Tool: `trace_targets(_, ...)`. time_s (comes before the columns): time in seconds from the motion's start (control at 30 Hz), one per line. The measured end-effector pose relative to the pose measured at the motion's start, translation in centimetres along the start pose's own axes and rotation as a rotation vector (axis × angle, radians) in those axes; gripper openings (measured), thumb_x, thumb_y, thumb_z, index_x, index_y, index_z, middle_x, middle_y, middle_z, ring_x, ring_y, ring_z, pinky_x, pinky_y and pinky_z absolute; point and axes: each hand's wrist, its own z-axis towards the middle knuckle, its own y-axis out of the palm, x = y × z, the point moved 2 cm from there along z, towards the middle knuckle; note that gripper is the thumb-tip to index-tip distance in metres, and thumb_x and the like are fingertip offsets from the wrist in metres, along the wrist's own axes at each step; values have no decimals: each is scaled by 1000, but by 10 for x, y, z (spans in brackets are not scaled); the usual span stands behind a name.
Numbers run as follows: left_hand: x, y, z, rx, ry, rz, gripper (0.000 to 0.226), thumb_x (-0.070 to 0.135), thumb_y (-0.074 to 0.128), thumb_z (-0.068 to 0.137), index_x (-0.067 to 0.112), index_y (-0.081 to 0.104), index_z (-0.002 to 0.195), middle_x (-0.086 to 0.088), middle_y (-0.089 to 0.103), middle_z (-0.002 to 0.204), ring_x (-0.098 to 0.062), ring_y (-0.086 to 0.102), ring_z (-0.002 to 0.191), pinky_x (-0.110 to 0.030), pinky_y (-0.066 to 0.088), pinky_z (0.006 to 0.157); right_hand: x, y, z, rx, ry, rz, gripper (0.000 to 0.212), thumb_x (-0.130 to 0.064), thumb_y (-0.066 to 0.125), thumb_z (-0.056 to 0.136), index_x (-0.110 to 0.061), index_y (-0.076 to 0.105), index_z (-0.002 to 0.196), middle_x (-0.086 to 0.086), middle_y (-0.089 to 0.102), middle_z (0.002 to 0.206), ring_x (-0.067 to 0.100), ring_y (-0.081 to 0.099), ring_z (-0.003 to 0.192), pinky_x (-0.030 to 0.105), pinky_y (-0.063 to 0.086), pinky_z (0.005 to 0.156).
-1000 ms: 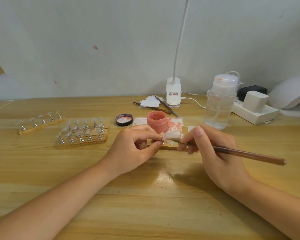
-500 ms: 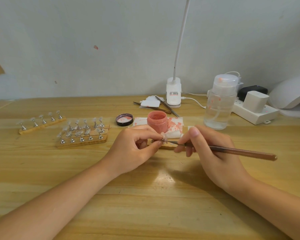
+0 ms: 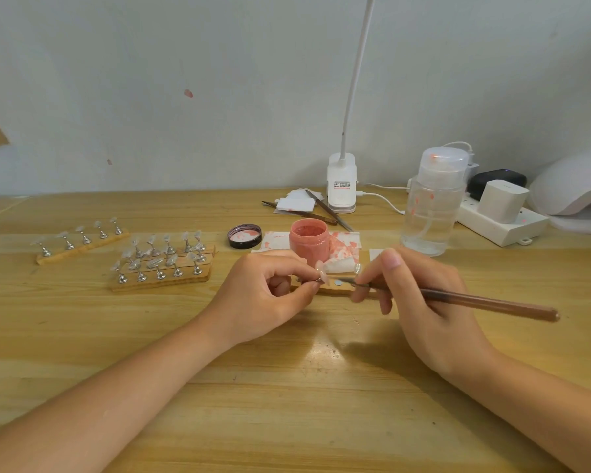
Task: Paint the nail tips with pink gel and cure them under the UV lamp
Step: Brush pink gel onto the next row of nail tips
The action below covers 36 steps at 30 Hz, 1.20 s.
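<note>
Between left hand [image 3: 270, 295], pinching nail tip [image 3: 322, 275], and right hand [image 3: 420, 302], gripping brush [image 3: 458, 297]: gel-smear risk from unsteady stroke.

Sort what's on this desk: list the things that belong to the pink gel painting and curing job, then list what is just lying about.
In use:
left hand pinching a nail tip
right hand holding the brush
open pink gel jar
jar lid
racks of nail tips
UV lamp

Lying about:
clear pump bottle
desk lamp
power strip
tweezers
</note>
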Motion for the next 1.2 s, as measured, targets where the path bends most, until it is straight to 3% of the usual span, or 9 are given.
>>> trace_targets(0.1,0,0,0,1,-7,11,25,-5,67,77,20,71,81,6,62,73,-14,35,47,-15,31,47,-1,2,2,-46,4,-40,41,-36,34,91,-14,64,73,-19,60,62,-4,56,62,8,39,59)
trace_targets(0.23,0,0,0,0,-2,19,27,-4,68,77,23,70,80,6,62,74,-10,34,46,-13,32,49,1,0,-1,-3,34,63,46,-39,35,89,-13,62,63,3,63,59,14,51,49,31,43,50)
trace_targets(0.4,0,0,0,7,-13,11,25,-4,67,77,20,71,81,8,61,73,-11,34,46,-13,31,47,0,2,2,-32,25,-13,40,-38,35,90,-16,63,72,-6,64,64,2,55,57,13,42,55)
trace_targets(0.53,0,0,0,4,-5,21,26,-3,68,77,23,70,80,8,60,71,-6,32,45,-28,37,50,2,2,0,-24,56,53,46,-42,35,89,-14,63,64,4,64,61,13,52,49,28,44,51)
trace_targets(0.63,0,0,0,-3,-5,14,26,-3,67,77,23,70,80,8,61,72,-7,32,45,-17,32,47,0,1,0,-2,41,22,43,-40,34,90,-16,62,69,-1,65,67,11,52,52,27,45,52)
trace_targets(0.77,-1,0,0,-12,2,12,25,-5,67,77,19,71,81,6,61,73,-9,32,45,-13,28,46,-1,3,2,-39,39,-30,37,-40,35,90,-22,63,73,-12,65,70,2,55,58,12,40,56)
trace_targets(0.9,0,0,0,-14,17,24,28,-3,68,77,25,69,80,7,62,73,-5,33,43,-13,30,47,1,0,-1,9,67,60,46,-43,34,88,-16,63,65,3,65,62,12,52,51,29,45,52)
trace_targets(1.1,-1,0,1,-16,6,18,22,-3,67,78,18,72,81,10,63,73,-11,32,46,-15,27,46,-1,2,2,-29,47,-15,40,-40,35,90,-17,64,74,-13,65,68,4,54,56,14,42,54)
trace_targets(1.2,-1,0,0,-17,14,18,29,-2,67,78,26,70,79,15,64,73,-6,30,44,-15,27,46,1,1,-1,-5,84,66,45,-44,36,88,-16,63,65,1,66,62,10,52,50,26,45,52)
